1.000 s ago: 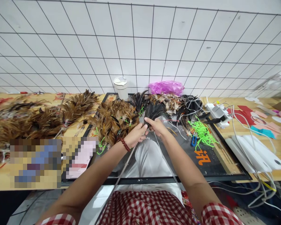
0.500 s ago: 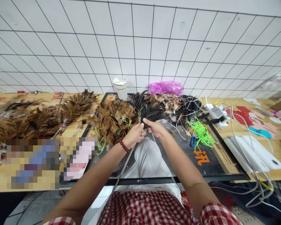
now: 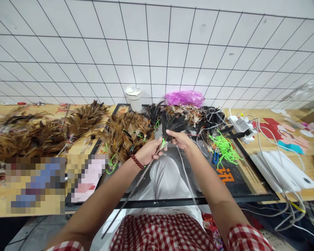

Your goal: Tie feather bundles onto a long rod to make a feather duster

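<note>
My left hand (image 3: 151,152), with a dark red bead bracelet at the wrist, is closed round a long thin stick (image 3: 128,198) that slants down toward my lap. At the stick's upper end is a bunch of black feathers (image 3: 174,122), with bright green string (image 3: 163,142) at its base. My right hand (image 3: 182,140) is closed at the lower right of this bunch, its thumb lying on the feathers. A pale cord (image 3: 185,170) runs down from below my right hand; its upper end is hidden. Brown feathers (image 3: 128,132) lie in a heap left of my hands.
Green strings (image 3: 225,148) and small blue-handled snips (image 3: 216,156) lie right on the black-framed board (image 3: 240,181). A lidded cup (image 3: 134,99) and pink plastic bag (image 3: 184,98) stand by the wall. Chargers (image 3: 242,127) and white devices (image 3: 282,170) with cables sit at right.
The green string at the feather base now shows between my hands. My right hand has shifted slightly right, and the cord below it hangs farther right. The stick's lower end now shows.
</note>
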Available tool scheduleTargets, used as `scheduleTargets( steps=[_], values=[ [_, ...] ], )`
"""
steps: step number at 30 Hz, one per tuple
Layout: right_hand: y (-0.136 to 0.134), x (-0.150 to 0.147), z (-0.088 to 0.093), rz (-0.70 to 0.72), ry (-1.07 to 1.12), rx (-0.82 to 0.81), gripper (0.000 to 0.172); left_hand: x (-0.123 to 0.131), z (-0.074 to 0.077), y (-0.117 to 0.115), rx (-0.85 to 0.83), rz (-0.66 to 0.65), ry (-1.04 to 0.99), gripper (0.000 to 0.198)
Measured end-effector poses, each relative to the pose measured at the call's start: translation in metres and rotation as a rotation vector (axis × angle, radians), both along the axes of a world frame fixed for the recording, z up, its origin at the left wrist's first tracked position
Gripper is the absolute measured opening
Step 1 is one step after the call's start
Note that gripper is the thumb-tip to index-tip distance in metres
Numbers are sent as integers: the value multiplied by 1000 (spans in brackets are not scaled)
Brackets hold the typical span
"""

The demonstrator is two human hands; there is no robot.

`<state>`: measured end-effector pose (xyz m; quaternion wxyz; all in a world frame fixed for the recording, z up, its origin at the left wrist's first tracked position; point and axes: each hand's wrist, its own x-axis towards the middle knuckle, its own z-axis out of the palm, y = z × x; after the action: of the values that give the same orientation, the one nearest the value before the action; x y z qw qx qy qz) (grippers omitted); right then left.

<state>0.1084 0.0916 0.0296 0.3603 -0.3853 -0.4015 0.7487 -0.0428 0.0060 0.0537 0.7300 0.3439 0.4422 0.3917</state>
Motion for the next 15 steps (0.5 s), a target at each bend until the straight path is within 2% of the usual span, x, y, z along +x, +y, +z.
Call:
scheduleTargets(
  steps=[5, 7, 9, 11, 15],
  values=[
    [8, -2, -7, -113, -51, 4, 51, 12, -10, 19, 188, 147, 456, 25],
    [12, 1, -12, -155, -78, -12, 49, 10, -14, 26, 214, 213, 527, 25],
    [18, 11, -18, -195, -149, -13, 47, 5, -13, 29, 189, 272, 464, 24],
    [25, 25, -22, -221, -314, 28, 43, 0, -8, 31, 122, 293, 322, 22],
    [34, 50, -23, -222, -863, 321, 37, 0, 3, 29, -22, 274, 80, 21]
  ],
)
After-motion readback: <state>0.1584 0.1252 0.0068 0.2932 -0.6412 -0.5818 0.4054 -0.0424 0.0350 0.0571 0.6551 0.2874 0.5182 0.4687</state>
